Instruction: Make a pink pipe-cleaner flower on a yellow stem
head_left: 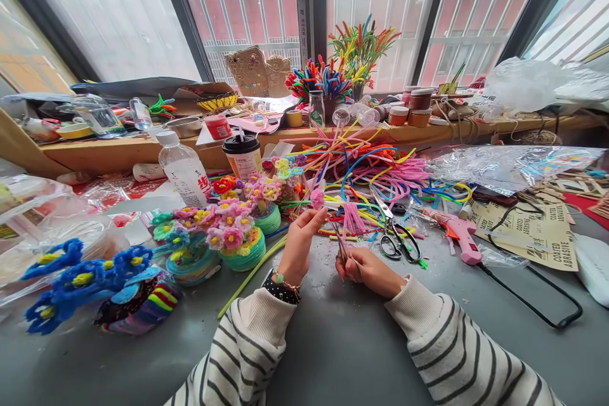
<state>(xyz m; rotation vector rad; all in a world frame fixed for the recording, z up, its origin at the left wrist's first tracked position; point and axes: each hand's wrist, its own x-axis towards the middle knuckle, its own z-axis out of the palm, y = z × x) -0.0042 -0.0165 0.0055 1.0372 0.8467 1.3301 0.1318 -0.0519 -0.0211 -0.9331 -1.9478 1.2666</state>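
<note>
Both your hands were near the centre of the frame, above a smooth grey tabletop (340,349). Your left hand (301,242), slightly left of centre, was pinching a small pink fuzzy flower (317,197), whose head stood just above your fingertips; its stem was too fine to make out clearly. Your right hand (370,271), slightly right of centre, was closed around a slim metal cutting tool (341,240), its narrow points tilted up and left towards your other hand.

Just beyond the tool lay a bundle of short pink fuzzy stems (352,216), and to its right a pair of large black-handled metal scissors (389,218) with the blades pointing away from you. A pink plastic glue gun (455,233) lay further right, its black cord looping towards the right edge. Above your hands in the frame, a tangled heap of multicoloured fuzzy stems (380,165) spread across the tabletop.

Left of your hands sat pink fuzzy flowers in a turquoise-sided round pot (243,252). At the lower left, large blue fuzzy flowers (85,282) leaned out of a tipped, stripy pot (147,306).
</note>
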